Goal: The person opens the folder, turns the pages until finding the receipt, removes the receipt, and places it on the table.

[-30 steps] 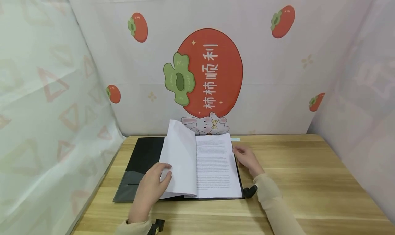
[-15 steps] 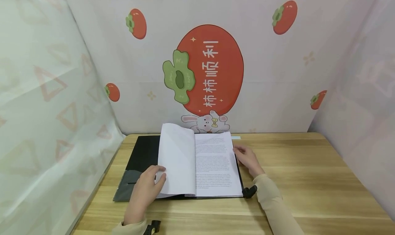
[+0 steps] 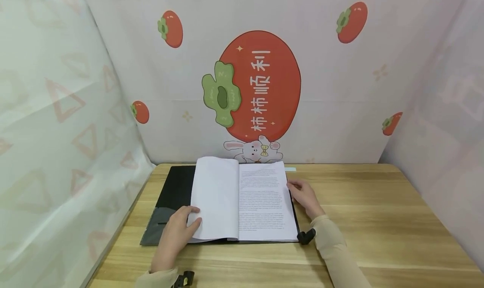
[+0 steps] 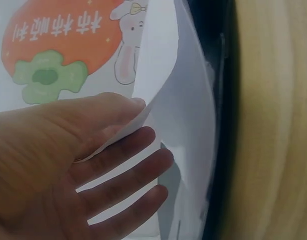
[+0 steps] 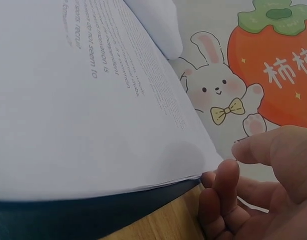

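Left hand [image 3: 174, 233]: lower left, pinching turned page [image 3: 215, 199]
Right hand [image 3: 305, 199]: right of centre, loosely curled
Printed page [image 5: 93, 125]: "not seem to", upper left, right-wrist view
Backdrop [image 3: 245, 75]: "柿柿顺利", upper centre

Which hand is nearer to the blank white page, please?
The left hand: it holds the blank white page by its outer edge. The right hand is farther off, at the right edge of the printed page.

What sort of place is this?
Probably a small screened-off desk space, perhaps someone's study spot or a recording booth. The signs are the wood-grain table, the persimmon-printed backdrop standing behind it, and an open black folder of printed pages on top.
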A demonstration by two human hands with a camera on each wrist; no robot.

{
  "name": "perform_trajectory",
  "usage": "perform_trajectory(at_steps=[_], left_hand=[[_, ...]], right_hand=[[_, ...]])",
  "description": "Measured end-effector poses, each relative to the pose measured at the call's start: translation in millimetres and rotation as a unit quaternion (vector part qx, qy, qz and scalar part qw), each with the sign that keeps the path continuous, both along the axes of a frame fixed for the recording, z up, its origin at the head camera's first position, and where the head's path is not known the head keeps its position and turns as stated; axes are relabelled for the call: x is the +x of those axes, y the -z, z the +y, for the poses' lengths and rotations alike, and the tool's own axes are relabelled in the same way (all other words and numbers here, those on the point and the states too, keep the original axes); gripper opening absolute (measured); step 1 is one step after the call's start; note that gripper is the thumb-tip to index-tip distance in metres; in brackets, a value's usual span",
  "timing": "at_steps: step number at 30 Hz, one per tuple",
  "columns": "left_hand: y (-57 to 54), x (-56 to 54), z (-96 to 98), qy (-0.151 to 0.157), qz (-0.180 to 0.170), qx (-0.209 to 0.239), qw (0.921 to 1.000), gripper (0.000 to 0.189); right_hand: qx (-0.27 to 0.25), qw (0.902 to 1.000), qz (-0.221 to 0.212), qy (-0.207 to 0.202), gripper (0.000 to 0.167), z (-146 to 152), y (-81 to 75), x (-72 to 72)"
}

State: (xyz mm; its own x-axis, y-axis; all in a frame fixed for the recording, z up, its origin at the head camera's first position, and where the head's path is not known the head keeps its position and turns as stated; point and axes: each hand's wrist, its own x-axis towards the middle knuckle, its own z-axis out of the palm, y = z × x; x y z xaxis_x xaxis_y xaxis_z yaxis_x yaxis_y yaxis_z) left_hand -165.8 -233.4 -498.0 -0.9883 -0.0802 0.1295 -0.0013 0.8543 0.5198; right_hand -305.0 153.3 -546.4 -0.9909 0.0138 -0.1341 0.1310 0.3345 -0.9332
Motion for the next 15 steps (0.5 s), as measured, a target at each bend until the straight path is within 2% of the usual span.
perform_trajectory(at_steps=[7,15], left_hand=[[13.1,-2.0,-5.2,-0.008,-0.021,-0.008,0.9997,0.026],[20.8,-0.4,-6.8,-0.014,-0.011,-0.021,0.9996,0.028]], right_hand=[[-0.018,0.9998,0.01,0.007,0.042,2.7,4.1,-2.2],[-0.019,0.9995,0.022,0.017,0.039,2.4,5.1,-3.2]])
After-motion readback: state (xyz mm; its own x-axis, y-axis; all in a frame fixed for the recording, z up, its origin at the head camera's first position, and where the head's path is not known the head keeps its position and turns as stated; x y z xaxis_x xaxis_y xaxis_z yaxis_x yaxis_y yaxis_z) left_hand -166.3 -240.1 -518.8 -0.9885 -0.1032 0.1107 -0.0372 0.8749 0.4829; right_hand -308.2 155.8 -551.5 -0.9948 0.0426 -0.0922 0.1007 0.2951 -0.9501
